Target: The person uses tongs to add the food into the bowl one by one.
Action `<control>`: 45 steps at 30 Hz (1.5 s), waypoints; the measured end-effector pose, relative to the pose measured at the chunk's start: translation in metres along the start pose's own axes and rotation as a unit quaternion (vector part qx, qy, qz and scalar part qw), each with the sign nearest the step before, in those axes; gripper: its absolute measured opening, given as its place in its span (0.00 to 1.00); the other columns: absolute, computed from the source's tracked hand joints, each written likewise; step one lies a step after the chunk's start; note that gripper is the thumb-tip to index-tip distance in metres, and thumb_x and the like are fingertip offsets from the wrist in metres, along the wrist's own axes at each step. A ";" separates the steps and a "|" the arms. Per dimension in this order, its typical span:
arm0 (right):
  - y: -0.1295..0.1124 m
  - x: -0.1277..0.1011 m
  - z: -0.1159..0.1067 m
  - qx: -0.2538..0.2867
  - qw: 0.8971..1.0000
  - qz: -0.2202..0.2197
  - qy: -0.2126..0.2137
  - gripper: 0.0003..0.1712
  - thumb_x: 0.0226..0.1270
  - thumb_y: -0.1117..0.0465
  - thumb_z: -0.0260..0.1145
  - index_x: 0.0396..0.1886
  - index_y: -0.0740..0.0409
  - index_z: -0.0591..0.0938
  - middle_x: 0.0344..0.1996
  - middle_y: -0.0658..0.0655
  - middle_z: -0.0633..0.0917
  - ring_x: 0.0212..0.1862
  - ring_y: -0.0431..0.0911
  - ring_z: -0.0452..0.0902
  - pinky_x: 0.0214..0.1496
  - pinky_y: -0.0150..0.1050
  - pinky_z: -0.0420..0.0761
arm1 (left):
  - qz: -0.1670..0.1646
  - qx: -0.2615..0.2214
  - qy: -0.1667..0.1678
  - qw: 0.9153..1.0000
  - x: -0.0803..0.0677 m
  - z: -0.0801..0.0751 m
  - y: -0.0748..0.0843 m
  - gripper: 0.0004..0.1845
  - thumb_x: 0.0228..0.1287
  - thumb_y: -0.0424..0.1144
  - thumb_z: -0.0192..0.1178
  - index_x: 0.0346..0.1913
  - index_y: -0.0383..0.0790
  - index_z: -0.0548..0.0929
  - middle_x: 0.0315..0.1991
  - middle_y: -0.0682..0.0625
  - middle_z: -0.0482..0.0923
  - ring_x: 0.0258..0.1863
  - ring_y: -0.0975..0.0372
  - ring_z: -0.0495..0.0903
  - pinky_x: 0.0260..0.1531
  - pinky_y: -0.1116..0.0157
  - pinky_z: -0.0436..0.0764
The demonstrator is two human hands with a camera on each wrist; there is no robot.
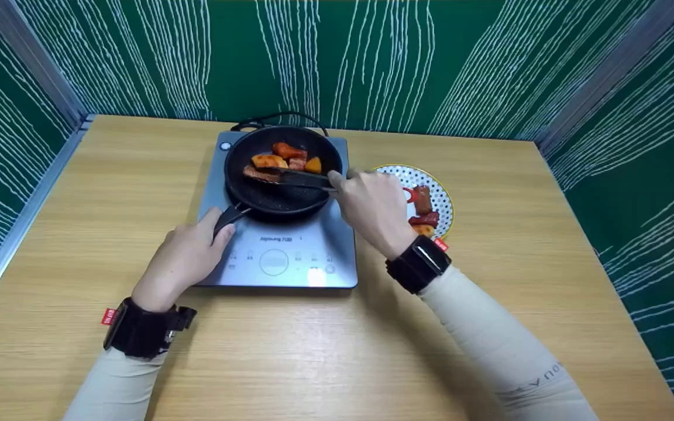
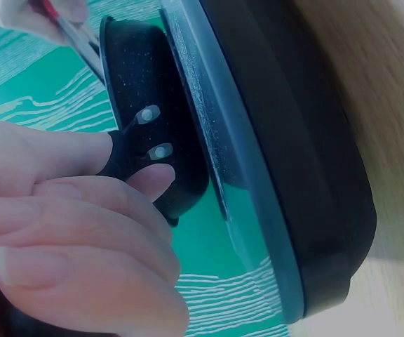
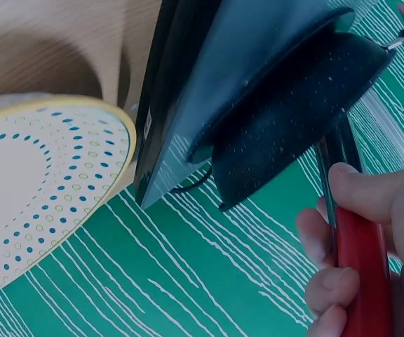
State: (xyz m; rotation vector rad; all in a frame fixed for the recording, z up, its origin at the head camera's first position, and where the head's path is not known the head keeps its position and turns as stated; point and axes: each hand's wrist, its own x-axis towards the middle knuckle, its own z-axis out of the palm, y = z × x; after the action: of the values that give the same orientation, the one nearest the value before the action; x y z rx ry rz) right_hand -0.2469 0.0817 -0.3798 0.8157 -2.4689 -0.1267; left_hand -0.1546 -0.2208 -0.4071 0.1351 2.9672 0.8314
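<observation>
A black frying pan (image 1: 278, 196) sits on a grey induction cooker (image 1: 308, 257) in the middle of the table. Orange and brown food pieces (image 1: 281, 159) lie in the pan. My left hand (image 1: 188, 257) grips the pan's black handle (image 1: 229, 217), as the left wrist view shows with the fingers (image 2: 83, 232) curled round it. My right hand (image 1: 372, 207) holds tongs (image 1: 299, 177) with red grips (image 3: 360, 274); their dark tips reach into the pan and close on a brown piece (image 1: 261, 173).
A dotted plate (image 1: 442, 196) with a yellow rim holds more sausage-like pieces (image 1: 423, 207), right of the cooker. A black cable (image 1: 278, 118) runs behind the pan. Green patterned walls enclose the wooden table (image 1: 79, 193) on three sides.
</observation>
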 end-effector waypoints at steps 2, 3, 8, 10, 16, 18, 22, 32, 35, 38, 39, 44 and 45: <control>-0.003 0.001 0.001 -0.008 1.000 0.002 0.001 0.12 0.76 0.50 0.70 0.51 0.49 0.89 0.25 0.56 0.84 0.20 0.51 0.77 0.18 0.48 0.75 | 0.002 0.001 0.000 1.000 0.000 0.000 0.001 0.14 0.87 0.48 0.49 0.57 0.39 0.73 0.30 0.42 0.72 0.26 0.50 0.75 0.23 0.58 0.67; -0.004 0.001 0.002 -0.008 1.000 0.003 0.000 0.13 0.76 0.49 0.71 0.53 0.48 0.89 0.25 0.56 0.84 0.20 0.51 0.77 0.18 0.48 0.75 | 0.001 0.000 -0.001 1.000 0.000 0.000 0.001 0.14 0.87 0.48 0.48 0.57 0.39 0.72 0.30 0.42 0.72 0.26 0.50 0.75 0.23 0.58 0.67; -0.005 0.001 0.002 0.015 1.000 0.012 -0.020 0.15 0.76 0.49 0.71 0.55 0.50 0.88 0.28 0.58 0.86 0.23 0.52 0.80 0.20 0.48 0.76 | -0.001 -0.003 -0.008 1.000 0.000 0.000 0.001 0.15 0.87 0.48 0.47 0.58 0.40 0.72 0.30 0.42 0.72 0.25 0.50 0.75 0.23 0.58 0.66; -0.003 0.000 0.000 0.029 0.999 0.015 -0.027 0.16 0.76 0.49 0.71 0.55 0.51 0.87 0.30 0.58 0.86 0.24 0.52 0.81 0.21 0.47 0.77 | -0.002 -0.004 -0.008 1.000 0.000 0.000 0.000 0.15 0.87 0.48 0.47 0.58 0.40 0.72 0.30 0.42 0.72 0.25 0.50 0.75 0.23 0.58 0.67; 0.002 -0.003 -0.007 0.079 0.996 0.022 -0.042 0.20 0.74 0.48 0.73 0.58 0.52 0.88 0.32 0.59 0.88 0.24 0.52 0.79 0.22 0.48 0.78 | -0.007 -0.004 -0.010 1.000 0.000 -0.001 -0.001 0.15 0.88 0.49 0.47 0.58 0.40 0.72 0.32 0.41 0.73 0.27 0.50 0.76 0.25 0.58 0.68; 0.003 -0.005 -0.009 0.090 0.995 0.028 -0.046 0.21 0.73 0.47 0.74 0.59 0.52 0.88 0.33 0.59 0.87 0.23 0.51 0.78 0.22 0.47 0.77 | -0.010 -0.005 -0.011 1.000 0.000 -0.001 0.000 0.15 0.88 0.49 0.47 0.58 0.40 0.72 0.32 0.41 0.73 0.28 0.49 0.76 0.25 0.57 0.68; 0.005 -0.007 -0.010 0.091 0.994 0.034 -0.047 0.20 0.73 0.48 0.74 0.58 0.50 0.89 0.32 0.58 0.87 0.24 0.51 0.78 0.21 0.47 0.77 | -0.015 -0.006 -0.012 1.000 0.000 -0.001 0.000 0.15 0.87 0.49 0.47 0.57 0.41 0.72 0.32 0.41 0.73 0.28 0.49 0.76 0.25 0.57 0.68; 0.001 -0.004 -0.005 0.046 0.998 0.021 -0.023 0.14 0.74 0.50 0.73 0.53 0.49 0.89 0.27 0.57 0.86 0.21 0.51 0.78 0.19 0.49 0.76 | 0.007 -0.001 -0.001 1.000 0.000 -0.001 0.000 0.16 0.87 0.48 0.48 0.59 0.39 0.72 0.32 0.40 0.75 0.25 0.50 0.76 0.23 0.58 0.68; 0.001 -0.003 -0.003 0.047 0.998 0.019 -0.024 0.14 0.75 0.50 0.73 0.54 0.49 0.89 0.28 0.57 0.86 0.21 0.50 0.76 0.19 0.47 0.75 | 0.005 -0.003 -0.002 1.000 0.000 -0.001 0.000 0.16 0.87 0.48 0.48 0.59 0.39 0.72 0.32 0.40 0.75 0.25 0.50 0.76 0.23 0.58 0.68; 0.002 -0.003 -0.002 0.060 0.997 0.020 -0.031 0.16 0.75 0.49 0.72 0.56 0.50 0.89 0.30 0.58 0.88 0.21 0.50 0.76 0.20 0.46 0.76 | 0.002 -0.004 -0.006 1.000 0.000 -0.001 0.000 0.15 0.87 0.49 0.48 0.59 0.40 0.72 0.32 0.41 0.74 0.25 0.50 0.76 0.23 0.58 0.68; 0.003 -0.004 -0.002 0.067 0.997 0.022 -0.032 0.17 0.75 0.49 0.72 0.57 0.50 0.89 0.31 0.58 0.88 0.22 0.50 0.76 0.21 0.46 0.76 | 0.001 -0.004 -0.006 1.000 0.000 0.000 0.000 0.15 0.87 0.49 0.48 0.59 0.40 0.72 0.32 0.41 0.74 0.25 0.50 0.76 0.23 0.58 0.68; 0.013 -0.013 -0.007 0.102 0.994 0.039 -0.007 0.21 0.75 0.45 0.72 0.59 0.49 0.89 0.30 0.56 0.87 0.21 0.49 0.75 0.19 0.46 0.73 | -0.002 -0.006 -0.008 1.000 0.000 -0.001 0.000 0.15 0.87 0.49 0.47 0.59 0.41 0.72 0.32 0.41 0.74 0.26 0.50 0.76 0.24 0.58 0.68; 0.017 -0.016 -0.010 0.106 0.993 0.042 0.003 0.20 0.75 0.45 0.72 0.59 0.49 0.89 0.30 0.55 0.86 0.21 0.49 0.76 0.18 0.46 0.73 | -0.002 -0.006 -0.008 1.000 0.000 -0.001 -0.001 0.15 0.87 0.49 0.47 0.59 0.41 0.72 0.33 0.41 0.74 0.26 0.50 0.76 0.24 0.58 0.68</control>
State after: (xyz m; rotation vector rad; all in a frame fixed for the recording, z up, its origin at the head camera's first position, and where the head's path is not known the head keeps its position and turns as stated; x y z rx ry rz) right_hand -0.2400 0.1054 -0.3750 0.7941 -2.5362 0.1711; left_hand -0.1548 -0.2218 -0.4065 0.1333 2.9459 0.8450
